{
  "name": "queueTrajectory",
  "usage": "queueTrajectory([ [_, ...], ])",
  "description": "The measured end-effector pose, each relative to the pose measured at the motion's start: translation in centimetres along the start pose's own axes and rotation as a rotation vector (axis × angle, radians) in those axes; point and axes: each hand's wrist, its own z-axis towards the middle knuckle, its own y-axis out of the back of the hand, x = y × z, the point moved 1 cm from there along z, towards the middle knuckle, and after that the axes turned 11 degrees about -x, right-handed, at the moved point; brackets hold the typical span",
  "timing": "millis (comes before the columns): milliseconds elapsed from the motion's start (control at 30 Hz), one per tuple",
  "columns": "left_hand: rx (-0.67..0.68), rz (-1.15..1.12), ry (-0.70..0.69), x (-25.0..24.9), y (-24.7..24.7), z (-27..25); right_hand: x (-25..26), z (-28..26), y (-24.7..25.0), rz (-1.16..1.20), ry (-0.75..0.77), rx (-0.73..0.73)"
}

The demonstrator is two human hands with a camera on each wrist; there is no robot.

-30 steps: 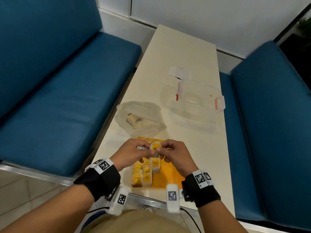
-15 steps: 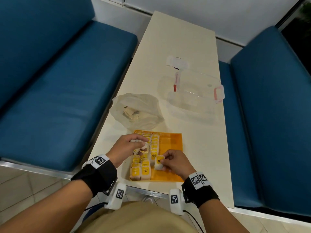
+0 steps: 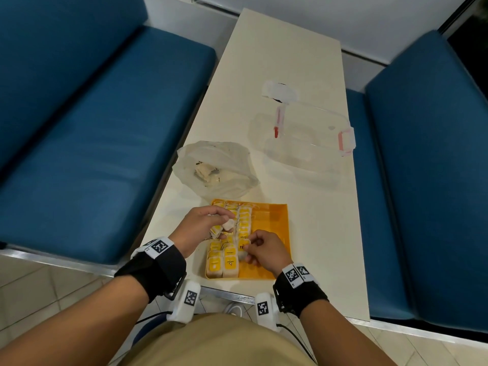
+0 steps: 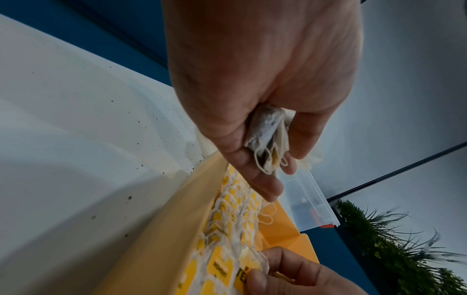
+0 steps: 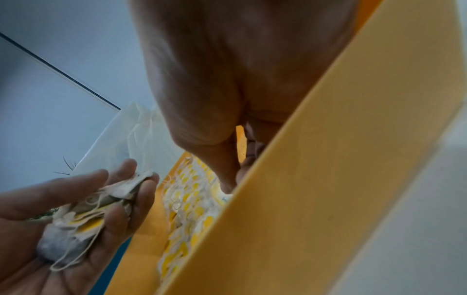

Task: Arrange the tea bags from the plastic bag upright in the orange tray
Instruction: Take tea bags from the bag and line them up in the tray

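Note:
The orange tray (image 3: 274,220) lies at the table's near edge, its left part filled with rows of upright yellow-tagged tea bags (image 3: 229,256). My left hand (image 3: 203,225) hovers over the tray's left side and holds a small bunch of tea bags (image 4: 267,137) with loose strings in its curled fingers. My right hand (image 3: 264,249) is down in the tray and pinches one tea bag (image 3: 244,247) at the end of the second row. In the right wrist view the tray's wall (image 5: 328,179) hides most of the right fingers. The plastic bag (image 3: 214,170) lies beyond the tray, a few bags inside.
A clear plastic container with red clasps (image 3: 311,143) and its lid (image 3: 280,91) lie farther back on the cream table (image 3: 290,48). Blue benches (image 3: 92,128) flank the table on both sides. The tray's right half is bare orange.
Both hands came down from holding a tea bag together above the tray. The right hand carried one bag into the tray's row; the left hand kept the bunch over the left side.

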Motion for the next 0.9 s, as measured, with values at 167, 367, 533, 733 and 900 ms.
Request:
queueTrajectory([
  [167, 0.015, -0.029, 0.02, -0.2, 0.1, -0.3, 0.1, 0.1, -0.1, -0.011, 0.01, -0.03],
  [367, 0.076, -0.114, 0.1, -0.8, 0.3, -0.7, 0.6, 0.3, -0.5, -0.058, -0.016, -0.09],
  [533, 0.112, -0.144, 0.148, -0.9, 0.5, -0.7, 2.1, 0.0, 0.1, -0.144, 0.144, -0.231],
  [733, 0.149, -0.042, 0.07, -0.7, 0.0, -0.4, 5.4, -1.4, 1.5, 0.217, 0.175, -0.05],
  [900, 0.177, 0.038, -0.013, -0.9, -0.6, -0.7, 6.0, -1.6, 1.4, 0.21, 0.16, -0.051],
])
